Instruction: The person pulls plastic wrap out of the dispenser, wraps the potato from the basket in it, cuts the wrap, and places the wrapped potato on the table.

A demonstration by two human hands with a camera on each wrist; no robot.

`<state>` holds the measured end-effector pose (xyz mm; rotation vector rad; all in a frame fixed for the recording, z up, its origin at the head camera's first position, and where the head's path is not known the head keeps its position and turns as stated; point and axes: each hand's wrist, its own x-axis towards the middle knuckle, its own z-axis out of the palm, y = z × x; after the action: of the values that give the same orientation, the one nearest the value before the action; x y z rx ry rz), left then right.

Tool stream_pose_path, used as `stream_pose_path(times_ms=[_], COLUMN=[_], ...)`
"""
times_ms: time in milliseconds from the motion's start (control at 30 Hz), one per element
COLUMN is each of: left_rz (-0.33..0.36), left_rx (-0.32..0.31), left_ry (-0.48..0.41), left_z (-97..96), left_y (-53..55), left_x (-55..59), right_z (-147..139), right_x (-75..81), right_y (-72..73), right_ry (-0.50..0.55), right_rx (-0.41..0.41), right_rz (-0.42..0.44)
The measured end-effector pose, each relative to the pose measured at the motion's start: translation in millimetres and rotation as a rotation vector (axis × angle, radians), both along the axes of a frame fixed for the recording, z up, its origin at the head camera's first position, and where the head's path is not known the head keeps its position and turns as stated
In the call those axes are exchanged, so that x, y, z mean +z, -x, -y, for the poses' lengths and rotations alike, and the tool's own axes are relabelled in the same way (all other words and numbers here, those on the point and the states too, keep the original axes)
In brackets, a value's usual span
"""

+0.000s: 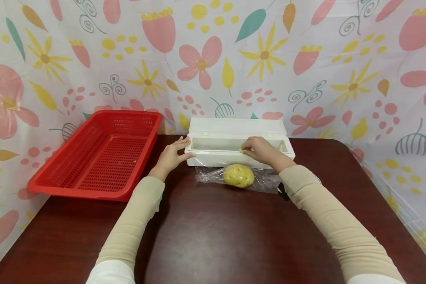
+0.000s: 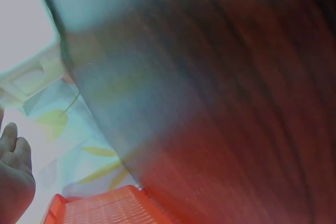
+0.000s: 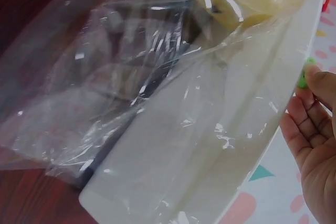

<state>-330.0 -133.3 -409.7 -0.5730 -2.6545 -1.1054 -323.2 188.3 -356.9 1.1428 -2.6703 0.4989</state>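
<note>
A long white cling film box stands on the table with its lid raised at the back. My right hand pinches a small green slider at the box's front edge; the right wrist view also shows the green slider between thumb and fingers. At the box's left end, my left hand rests its extended fingers and thumb against the corner. Clear cling film hangs over the front and spreads on the table. A yellow potato lies with the film, just before the box.
To the left stands a red plastic basket with slotted walls. The dark wooden table stretches in front of the box. A floral curtain hangs close behind and along the sides.
</note>
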Motion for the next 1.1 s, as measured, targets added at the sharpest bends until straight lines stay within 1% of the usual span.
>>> stream_pose_path(times_ms=[100,167,233,333,433,600,733,867,1100], left_rz=[0.01,0.016,0.008,-0.025,-0.047,-0.046,-0.042,-0.035,-0.016], left_rx=[0.001,-0.011,-0.018,0.003,0.009,-0.044,-0.055,-0.075,-0.055], left_ry=[0.002,0.005,0.001,-0.019,-0.037,-0.058,-0.083,-0.078,-0.05], left_z=[-0.5,-1.4,-0.5,3.4,6.4,1.5,0.7,-1.4,0.6], left_y=[0.0,0.8,0.7,-0.5,-1.7,-1.6,-0.9,1.1,1.2], left_x=[0.4,-0.1,-0.5,-0.4,0.0,-1.7,-2.8,-2.7,-2.7], right_z=[-7.8,-17.2,-27.9,-40.9,-48.8,-62.0,-68.4,-75.2,-80.5], right_x=[1.5,1.8,1.6,0.4,-1.4,-2.5,-0.5,1.1,2.2], right_y=[-1.3,-3.3,-5.4,-7.1,-6.9,-9.5,-11.0,-13.0,-13.6], right_ry=[-0.013,-0.026,-0.037,-0.031,-0.018,-0.008,-0.013,-0.027,-0.041], right_rx=[-0.008,-0.036,-0.074,-0.105,-0.095,-0.102,-0.097,-0.12,-0.114], right_rz=[0.013,0.019,0.018,0.018,0.009,-0.002,-0.007,-0.003,0.005])
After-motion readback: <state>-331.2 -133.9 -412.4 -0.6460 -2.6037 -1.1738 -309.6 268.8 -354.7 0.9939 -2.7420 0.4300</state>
